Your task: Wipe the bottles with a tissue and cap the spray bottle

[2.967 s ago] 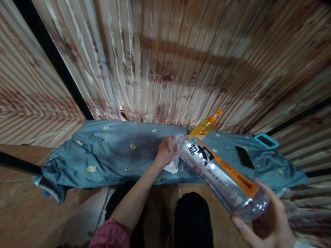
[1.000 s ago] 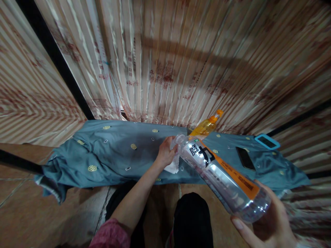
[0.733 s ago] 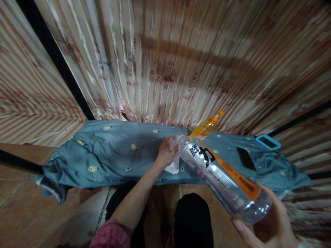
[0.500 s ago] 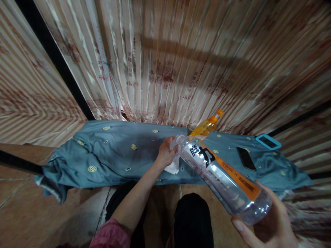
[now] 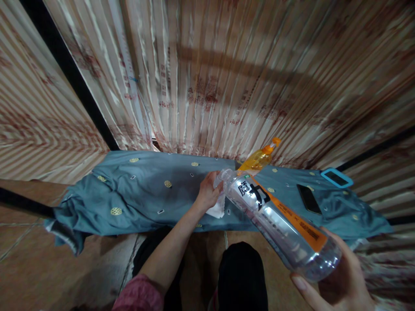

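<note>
A clear plastic bottle [image 5: 279,231] with an orange and silver label slants across the view, its base toward me and its neck pointing up and left. My right hand [image 5: 343,276] is closed around the base. At the other end, my left hand [image 5: 209,192] has its fingers closed at the bottle's neck. Something white, like a cloth or tissue [image 5: 218,210], shows just under the left hand; whether the fingers touch it is hidden. Behind the bottle's neck lies or leans an amber pump bottle [image 5: 257,160] with an orange pump head.
A grey-blue patterned cloth [image 5: 145,196] covers the low surface before me. On its right side are a dark phone [image 5: 309,199] and a light-blue framed device [image 5: 337,177]. Striped curtains [image 5: 207,86] and black poles [image 5: 71,77] stand around it. My knees [image 5: 242,276] are below.
</note>
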`<state>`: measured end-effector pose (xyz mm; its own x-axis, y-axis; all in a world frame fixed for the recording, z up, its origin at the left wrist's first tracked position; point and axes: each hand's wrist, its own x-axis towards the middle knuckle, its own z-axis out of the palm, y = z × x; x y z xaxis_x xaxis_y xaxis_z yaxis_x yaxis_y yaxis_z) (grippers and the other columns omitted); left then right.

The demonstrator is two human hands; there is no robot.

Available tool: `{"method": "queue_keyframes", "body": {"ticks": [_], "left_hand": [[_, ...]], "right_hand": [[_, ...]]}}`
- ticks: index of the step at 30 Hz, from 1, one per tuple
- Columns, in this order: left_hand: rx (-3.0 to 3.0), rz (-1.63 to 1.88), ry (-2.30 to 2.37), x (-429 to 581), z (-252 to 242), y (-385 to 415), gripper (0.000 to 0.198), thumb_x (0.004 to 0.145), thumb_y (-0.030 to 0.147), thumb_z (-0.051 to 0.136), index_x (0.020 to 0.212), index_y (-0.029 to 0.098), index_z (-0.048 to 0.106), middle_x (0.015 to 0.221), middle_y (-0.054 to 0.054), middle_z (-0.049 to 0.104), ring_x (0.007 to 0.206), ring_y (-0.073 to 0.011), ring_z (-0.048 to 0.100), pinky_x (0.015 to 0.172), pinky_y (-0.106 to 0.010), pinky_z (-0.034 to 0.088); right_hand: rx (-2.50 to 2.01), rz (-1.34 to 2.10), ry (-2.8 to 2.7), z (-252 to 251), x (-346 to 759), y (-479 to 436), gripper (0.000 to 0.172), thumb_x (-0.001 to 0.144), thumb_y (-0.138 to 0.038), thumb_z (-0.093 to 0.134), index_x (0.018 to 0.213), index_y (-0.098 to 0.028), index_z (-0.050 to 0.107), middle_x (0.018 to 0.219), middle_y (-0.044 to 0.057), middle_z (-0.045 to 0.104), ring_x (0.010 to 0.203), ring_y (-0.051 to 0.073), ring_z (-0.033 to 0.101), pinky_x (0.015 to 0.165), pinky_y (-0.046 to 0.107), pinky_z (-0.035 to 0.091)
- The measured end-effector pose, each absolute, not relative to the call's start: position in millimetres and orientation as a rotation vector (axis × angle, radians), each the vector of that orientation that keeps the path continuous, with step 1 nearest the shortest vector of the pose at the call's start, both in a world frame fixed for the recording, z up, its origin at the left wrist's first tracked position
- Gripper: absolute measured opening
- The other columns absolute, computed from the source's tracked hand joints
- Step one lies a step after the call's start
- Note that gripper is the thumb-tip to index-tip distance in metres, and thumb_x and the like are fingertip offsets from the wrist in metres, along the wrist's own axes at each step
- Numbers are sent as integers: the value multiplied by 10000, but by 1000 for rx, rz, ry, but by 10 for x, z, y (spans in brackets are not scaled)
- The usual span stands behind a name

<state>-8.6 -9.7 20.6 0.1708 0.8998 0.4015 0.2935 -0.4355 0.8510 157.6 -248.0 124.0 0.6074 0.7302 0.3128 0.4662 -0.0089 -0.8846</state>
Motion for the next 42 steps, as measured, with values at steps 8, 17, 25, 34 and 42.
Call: {"method": "queue_keyframes", "body": {"ticks": [8, 17, 25, 34, 42], "left_hand": [[1861, 1254, 1142, -89, 191, -94, 317, 996, 453, 553, 1128, 195, 680, 1171, -120, 756, 1131, -291, 705, 1013, -420, 556], [1851, 1250, 1143, -87, 188, -87, 303, 998, 442, 568, 1130, 198, 690, 1183, -117, 755, 1141, -290, 702, 1021, -420, 553], [1849, 1269, 1131, -86, 176, -85, 338, 1004, 487, 553, 1117, 197, 686, 1166, -120, 754, 1127, -294, 703, 1007, -420, 554], [1863, 1273, 1136, -93, 173, -86, 323, 999, 473, 557, 1116, 198, 678, 1157, -112, 756, 1109, -291, 709, 994, -422, 562], [1865, 1293, 1119, -87, 155, -77, 347, 1000, 486, 537, 1122, 192, 677, 1178, -131, 752, 1134, -299, 704, 1012, -431, 554]], "right_hand": [[-1584, 272, -1193, 1043, 1933, -2534, 943, 642, -431, 936, 1486, -301, 538, 1444, 115, 598, 1223, 321, 673, 908, 380, 627], [-1540, 251, -1235, 1042, 1889, -2528, 931, 666, -400, 932, 1506, -320, 538, 1436, 87, 618, 1228, 269, 674, 912, 300, 612], [-1548, 260, -1255, 977, 2032, -2543, 929, 664, -372, 933, 1502, -323, 535, 1463, 99, 604, 1248, 285, 676, 924, 324, 620], [-1604, 229, -1133, 1042, 1879, -2527, 913, 689, -494, 897, 1505, -302, 536, 1472, 116, 590, 1258, 313, 664, 952, 381, 613], [-1558, 235, -1307, 943, 2118, -2555, 935, 685, -361, 921, 1523, -326, 509, 1474, 106, 595, 1261, 288, 676, 938, 334, 617]]}}
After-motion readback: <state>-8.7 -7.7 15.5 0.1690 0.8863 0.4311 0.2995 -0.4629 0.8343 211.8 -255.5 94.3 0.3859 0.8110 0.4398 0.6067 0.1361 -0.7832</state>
